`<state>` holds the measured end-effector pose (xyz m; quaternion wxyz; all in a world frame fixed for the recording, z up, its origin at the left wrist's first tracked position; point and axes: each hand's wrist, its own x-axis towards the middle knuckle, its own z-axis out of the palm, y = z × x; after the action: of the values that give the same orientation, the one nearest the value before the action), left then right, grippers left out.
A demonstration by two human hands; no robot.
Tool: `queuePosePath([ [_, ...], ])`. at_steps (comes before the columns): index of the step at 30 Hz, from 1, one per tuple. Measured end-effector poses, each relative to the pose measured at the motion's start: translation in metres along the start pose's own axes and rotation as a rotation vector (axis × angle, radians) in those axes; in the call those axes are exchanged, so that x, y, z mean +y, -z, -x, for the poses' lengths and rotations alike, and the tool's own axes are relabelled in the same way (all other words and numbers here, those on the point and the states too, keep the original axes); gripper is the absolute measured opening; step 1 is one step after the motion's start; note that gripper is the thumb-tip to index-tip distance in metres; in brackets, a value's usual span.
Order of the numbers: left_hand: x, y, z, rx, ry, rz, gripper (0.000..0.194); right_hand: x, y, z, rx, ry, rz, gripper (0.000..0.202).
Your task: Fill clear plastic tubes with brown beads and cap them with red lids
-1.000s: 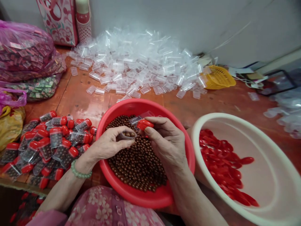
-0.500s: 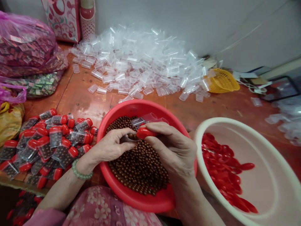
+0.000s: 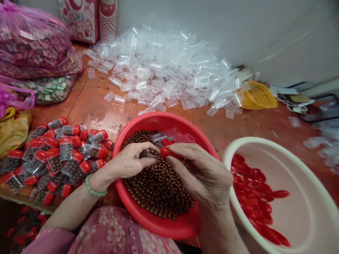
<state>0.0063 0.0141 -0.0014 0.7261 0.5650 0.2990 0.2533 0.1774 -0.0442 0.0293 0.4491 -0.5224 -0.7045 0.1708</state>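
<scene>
My left hand [image 3: 132, 159] is closed around a small clear plastic case [image 3: 148, 153] with brown beads inside, its mouth facing right. Between the thumb and fingers of my right hand [image 3: 203, 169] is a red cap [image 3: 169, 153], right at the mouth of the case. Both hands are above a red basin [image 3: 194, 121] of glossy brown beads [image 3: 159, 190]. Several clear cases [image 3: 173, 133] lie inside that basin, behind my right fingers. A cream basin [image 3: 296, 165] at the right contains many red caps [image 3: 254, 197].
Filled, red-capped cases [image 3: 66, 148] are heaped left of the red basin. A large pile of clear cases [image 3: 164, 74] lies along the wall, beside a yellow basket [image 3: 261, 95]. Pink plastic bags [image 3: 34, 46] of small packets stand at the far left.
The red cap has shifted slightly and stays at the mouth of the case. My right hand has moved a little right. The whole view has shifted slightly.
</scene>
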Motion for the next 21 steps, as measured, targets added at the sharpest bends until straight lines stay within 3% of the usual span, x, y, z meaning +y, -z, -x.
queuePosePath([
  [5,0.005,-0.001,-0.002,0.036,0.062,0.06,0.012,0.004,0.008,0.006,0.13,-0.07,-0.004,0.03],
  [9,0.006,0.0,-0.002,0.021,0.076,0.078,0.012,0.001,-0.001,-0.003,0.22,-0.199,-0.133,0.02],
  [15,0.002,0.0,-0.001,-0.078,0.067,0.255,0.014,-0.008,-0.026,-0.012,0.113,-0.324,-0.296,0.015],
  [21,0.0,0.0,0.0,-0.116,0.088,0.333,0.012,-0.009,-0.036,-0.01,0.17,-0.301,-0.29,0.017],
])
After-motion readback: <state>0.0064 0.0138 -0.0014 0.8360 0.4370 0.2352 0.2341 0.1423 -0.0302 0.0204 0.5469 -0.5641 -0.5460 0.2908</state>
